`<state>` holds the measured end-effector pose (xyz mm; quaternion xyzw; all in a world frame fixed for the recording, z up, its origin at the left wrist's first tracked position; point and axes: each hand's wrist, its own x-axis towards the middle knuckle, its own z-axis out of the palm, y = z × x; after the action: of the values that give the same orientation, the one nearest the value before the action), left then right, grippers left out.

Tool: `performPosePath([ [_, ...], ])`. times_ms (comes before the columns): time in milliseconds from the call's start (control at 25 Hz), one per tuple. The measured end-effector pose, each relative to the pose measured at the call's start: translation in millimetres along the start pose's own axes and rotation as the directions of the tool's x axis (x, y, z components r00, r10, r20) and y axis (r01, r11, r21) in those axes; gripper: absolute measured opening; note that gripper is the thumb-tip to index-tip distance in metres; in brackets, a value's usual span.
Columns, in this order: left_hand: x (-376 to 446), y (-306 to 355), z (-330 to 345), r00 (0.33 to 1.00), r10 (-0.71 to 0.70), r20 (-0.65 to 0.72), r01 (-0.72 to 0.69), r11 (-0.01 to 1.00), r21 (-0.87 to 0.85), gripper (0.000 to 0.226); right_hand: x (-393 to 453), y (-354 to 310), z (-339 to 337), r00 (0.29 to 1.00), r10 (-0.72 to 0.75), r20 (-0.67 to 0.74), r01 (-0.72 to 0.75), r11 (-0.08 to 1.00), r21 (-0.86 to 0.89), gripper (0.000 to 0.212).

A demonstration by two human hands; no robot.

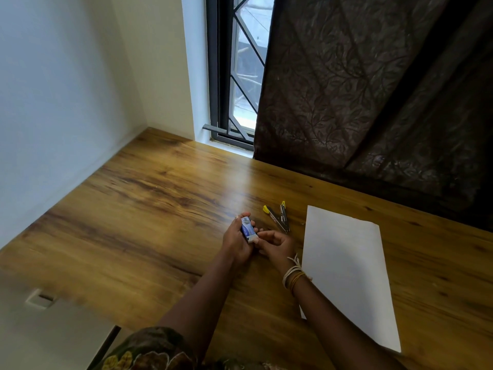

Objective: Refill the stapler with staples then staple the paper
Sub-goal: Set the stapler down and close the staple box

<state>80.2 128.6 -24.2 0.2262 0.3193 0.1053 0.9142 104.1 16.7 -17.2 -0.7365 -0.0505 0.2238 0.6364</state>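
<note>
At mid-frame the left hand (237,243) grips the blue staple box (247,229), the right hand (278,244) curls at its white end, grip unclear, with the opened stapler (277,219) and paper (346,271) right of them on the table (133,209).

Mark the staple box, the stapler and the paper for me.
staple box (246,228), head view, on its blue top face.
stapler (276,219), head view, on the left arm of the opened body.
paper (346,268), head view, on the bare middle of the sheet.
</note>
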Motion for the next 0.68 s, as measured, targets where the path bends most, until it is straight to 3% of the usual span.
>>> performPosePath([
  [160,-3,1,4,1.000,0.008,-0.006,-0.008,1.000,0.013,0.035,0,-8,3,0.996,0.091,-0.011,-0.091,0.995,0.031,0.016],
  [400,-9,0,4,0.996,0.045,0.082,-0.046,0.999,0.018,0.033,5,-19,9,0.927,0.375,0.012,-0.366,0.898,0.244,0.013],
  [680,-2,1,-1,0.984,0.088,0.153,-0.118,0.974,0.195,0.034,11,-24,11,0.912,0.409,0.009,-0.393,0.868,0.303,0.014],
])
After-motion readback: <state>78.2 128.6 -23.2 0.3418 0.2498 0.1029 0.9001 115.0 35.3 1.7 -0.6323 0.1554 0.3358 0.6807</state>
